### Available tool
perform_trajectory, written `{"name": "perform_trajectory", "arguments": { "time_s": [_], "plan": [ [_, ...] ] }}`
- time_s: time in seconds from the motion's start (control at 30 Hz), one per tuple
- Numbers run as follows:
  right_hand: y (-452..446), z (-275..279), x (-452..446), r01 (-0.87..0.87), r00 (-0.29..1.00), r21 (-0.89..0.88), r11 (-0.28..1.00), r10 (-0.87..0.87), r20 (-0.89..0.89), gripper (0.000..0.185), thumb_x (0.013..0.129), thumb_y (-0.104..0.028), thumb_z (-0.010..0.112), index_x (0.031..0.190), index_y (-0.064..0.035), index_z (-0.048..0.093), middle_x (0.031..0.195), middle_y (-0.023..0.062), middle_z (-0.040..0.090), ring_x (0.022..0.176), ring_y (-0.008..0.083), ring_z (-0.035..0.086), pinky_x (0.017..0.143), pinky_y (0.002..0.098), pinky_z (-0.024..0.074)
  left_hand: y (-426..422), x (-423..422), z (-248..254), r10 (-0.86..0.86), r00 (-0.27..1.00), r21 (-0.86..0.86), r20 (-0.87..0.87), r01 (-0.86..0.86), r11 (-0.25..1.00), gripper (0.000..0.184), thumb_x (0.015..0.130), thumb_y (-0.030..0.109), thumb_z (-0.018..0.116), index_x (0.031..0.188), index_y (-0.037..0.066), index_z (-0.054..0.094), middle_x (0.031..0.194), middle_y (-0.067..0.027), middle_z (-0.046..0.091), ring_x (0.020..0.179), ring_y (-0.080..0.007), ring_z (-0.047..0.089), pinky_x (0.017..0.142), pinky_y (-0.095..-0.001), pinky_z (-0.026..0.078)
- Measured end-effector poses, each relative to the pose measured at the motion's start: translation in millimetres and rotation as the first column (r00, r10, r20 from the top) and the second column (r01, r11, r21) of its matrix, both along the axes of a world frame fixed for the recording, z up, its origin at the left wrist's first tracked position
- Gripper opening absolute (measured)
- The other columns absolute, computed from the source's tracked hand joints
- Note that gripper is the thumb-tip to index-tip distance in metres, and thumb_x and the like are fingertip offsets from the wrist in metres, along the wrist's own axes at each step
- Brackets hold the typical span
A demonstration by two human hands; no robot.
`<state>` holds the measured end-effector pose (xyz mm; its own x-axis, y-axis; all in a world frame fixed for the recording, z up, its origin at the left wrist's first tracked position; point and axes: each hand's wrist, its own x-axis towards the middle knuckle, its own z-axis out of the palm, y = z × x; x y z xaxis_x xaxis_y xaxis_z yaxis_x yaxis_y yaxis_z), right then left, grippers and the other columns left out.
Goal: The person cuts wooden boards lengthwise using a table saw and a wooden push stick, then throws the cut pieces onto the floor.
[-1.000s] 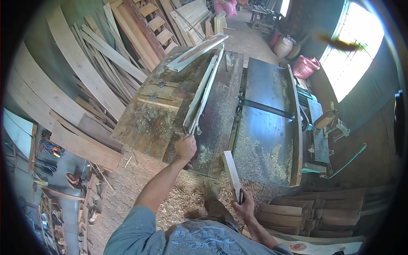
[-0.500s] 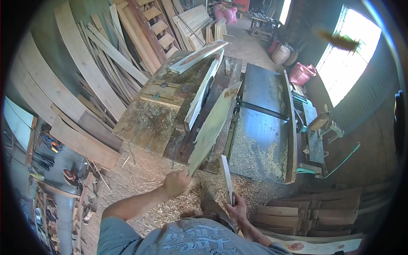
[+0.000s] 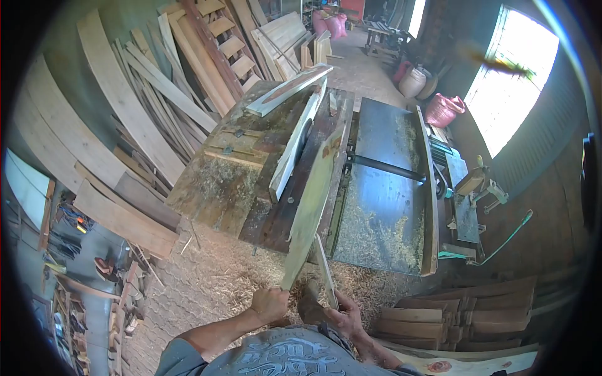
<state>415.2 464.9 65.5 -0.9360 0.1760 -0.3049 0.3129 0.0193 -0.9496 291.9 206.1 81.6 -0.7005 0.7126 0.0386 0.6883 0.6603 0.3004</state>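
Observation:
My left hand [image 3: 271,305] is closed around the near end of a long, rough-edged wooden board [image 3: 311,210]. The board's far part lies over the wooden saw table [image 3: 204,194], and its near end sticks out past the table edge. In my right hand [image 3: 347,318] is a thin, narrow wooden strip [image 3: 325,269], tilted up and away from me. The strip's upper end meets or overlaps the board's right edge; I cannot tell if they touch. Left of the long board, a straight plank [image 3: 295,153] stands on edge beside a dark round saw blade [image 3: 308,133].
Another plank [image 3: 288,91] lies at the table's far end. To the right is a metal machine bed [image 3: 379,200] strewn with shavings. Boards [image 3: 128,100] lean along the left wall, and stacked planks [image 3: 458,313] lie at lower right. Shavings cover the floor [image 3: 213,269].
The long board has come back toward me with my left hand, which moved down and slightly right. The strip in my right hand has shifted left and lower, its tip now at the board's edge.

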Motion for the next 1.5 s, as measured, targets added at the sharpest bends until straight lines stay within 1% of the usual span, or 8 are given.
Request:
{"name": "perform_trajectory", "arguments": {
  "time_s": [0.4, 0.63, 0.77, 0.87, 1.0, 1.2, 1.33, 1.5],
  "plan": [
    [70, 13, -68, 0.173, 0.981, -0.128, 0.977, -0.159, 0.111, 0.07, 0.083, -0.014, 0.079, 0.148, 0.0053, 0.06, 0.101, 0.0071, 0.068, 0.088, 0.0129, 0.065, 0.08, 0.0301, 0.0549, 189, -223, 41, -0.098, 0.995, -0.285, -0.012, 0.091, 0.954, 0.015, 0.084, 0.015, 0.067, 0.088, 0.007, 0.079, 0.085, -0.0181, 0.078, 0.077, -0.0374, 0.079, 0.067, -0.0514, 0.064],
    [98, 3, -68, 0.301, 0.953, -0.15, 0.942, -0.303, 0.013, 0.071, 0.085, -0.008, 0.078, 0.151, 0.006, 0.057, 0.096, -0.0001, 0.065, 0.082, 0.0057, 0.061, 0.072, 0.0231, 0.0505, 350, -341, 117, 0.145, 0.961, 0.317, -0.234, -0.065, 0.946, 0.023, 0.099, 0.022, 0.056, 0.09, 0.007, 0.071, 0.088, -0.018, 0.074, 0.082, -0.0411, 0.074, 0.069, -0.054, 0.059],
    [99, -23, -74, 0.434, 0.892, -0.247, 0.867, -0.451, -0.015, 0.067, 0.088, -0.007, 0.077, 0.15, 0.0063, 0.058, 0.101, -0.0008, 0.066, 0.084, 0.0041, 0.058, 0.075, 0.0232, 0.0493, 295, -231, 119, -0.284, 0.936, 0.392, -0.209, 0.346, 0.852, 0.031, 0.098, 0.033, 0.064, 0.078, 0.009, 0.059, 0.078, -0.0136, 0.062, 0.071, -0.0359, 0.066, 0.059, -0.0504, 0.051],
    [102, -25, -84, 0.405, 0.901, -0.177, 0.897, -0.425, -0.093, 0.073, 0.087, 0.0, 0.075, 0.156, 0.0057, 0.052, 0.117, 0.0056, 0.07, 0.098, 0.0091, 0.062, 0.083, 0.0263, 0.0505, 214, -166, 50, -0.372, 0.899, 0.288, 0.23, 0.302, 0.909, 0.034, 0.097, 0.04, 0.067, 0.087, 0.008, 0.068, 0.08, -0.0172, 0.069, 0.077, -0.0397, 0.072, 0.068, -0.054, 0.055],
    [101, 3, -107, 0.181, 0.939, 0.177, 0.967, -0.116, -0.324, 0.073, 0.081, -0.009, 0.084, 0.15, -0.0017, 0.061, 0.118, 0.0139, 0.064, 0.103, 0.0197, 0.061, 0.087, 0.0308, 0.0508, 79, -129, -17, -0.024, 0.715, -0.126, 0.699, 0.157, 0.98, 0.039, 0.097, 0.048, 0.065, 0.102, 0.01, 0.075, 0.1, -0.0196, 0.076, 0.095, -0.041, 0.074, 0.082, -0.0542, 0.057],
    [35, 23, -170, -0.369, 0.887, 0.299, 0.88, 0.43, -0.168, 0.075, 0.08, -0.023, 0.09, 0.147, -0.0018, 0.063, 0.129, 0.0233, 0.066, 0.117, 0.0356, 0.066, 0.098, 0.0423, 0.0537, -75, -107, -23, 0.479, 0.748, -0.479, 0.46, -0.245, 0.843, 0.044, 0.094, 0.05, 0.067, 0.112, 0.01, 0.074, 0.105, -0.0197, 0.077, 0.101, -0.043, 0.074, 0.086, -0.054, 0.059],
    [-56, 30, -224, -0.489, 0.854, 0.253, 0.835, 0.518, -0.057, 0.076, 0.083, -0.026, 0.092, 0.15, -0.0074, 0.063, 0.126, 0.0199, 0.063, 0.112, 0.0292, 0.067, 0.094, 0.0392, 0.0567, -130, -97, -23, 0.545, 0.535, -0.414, 0.645, -0.354, 0.838, 0.044, 0.095, 0.048, 0.067, 0.112, 0.008, 0.073, 0.109, -0.0212, 0.076, 0.103, -0.0428, 0.074, 0.09, -0.0531, 0.059],
    [-179, -11, -311, -0.264, 0.906, 0.463, 0.846, 0.382, -0.183, 0.067, 0.083, -0.02, 0.089, 0.143, -0.0012, 0.065, 0.115, 0.0154, 0.063, 0.098, 0.0244, 0.064, 0.083, 0.0384, 0.0548, -220, -66, -105, 0.5, 0.653, -0.15, 0.57, -0.516, 0.844, 0.041, 0.092, 0.048, 0.073, 0.097, 0.007, 0.076, 0.092, -0.0227, 0.075, 0.092, -0.0435, 0.073, 0.083, -0.0537, 0.056]
  ]
}}
